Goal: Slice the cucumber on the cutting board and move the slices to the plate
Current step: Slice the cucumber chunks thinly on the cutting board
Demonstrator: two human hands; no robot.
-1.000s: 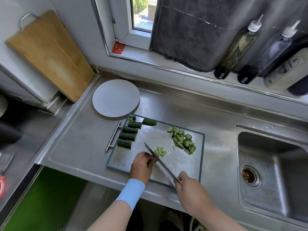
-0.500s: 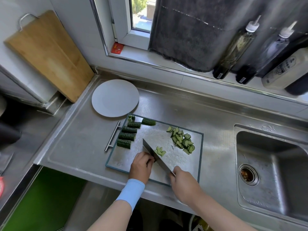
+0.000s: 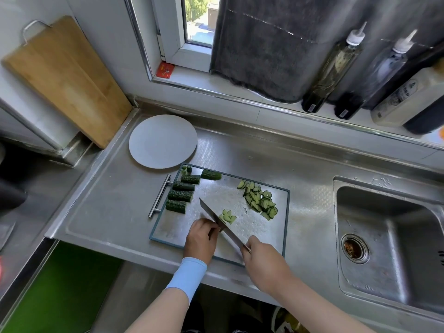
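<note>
A steel cutting board (image 3: 223,195) with a dark rim lies on the counter. Several thick cucumber chunks (image 3: 180,195) line its left side. A pile of thin slices (image 3: 259,200) sits at its right, and a few fresh slices (image 3: 228,216) lie by the knife blade (image 3: 216,218). My right hand (image 3: 264,263) grips the knife handle at the board's near edge. My left hand (image 3: 201,239) is curled against the blade's left side, holding down a cucumber piece that its fingers mostly hide. The white plate (image 3: 163,141) lies bare beyond the board's far left corner.
A wooden board (image 3: 64,78) leans on the wall at left. A sink (image 3: 389,241) opens at right. Bottles (image 3: 331,68) stand on the window ledge, and a dark towel (image 3: 269,44) hangs there. The board's bar handle (image 3: 159,195) sticks out left.
The knife has shifted slightly left along the hidden piece and my right hand has moved with it; the small heap of fresh slices beside the blade has grown a little.
</note>
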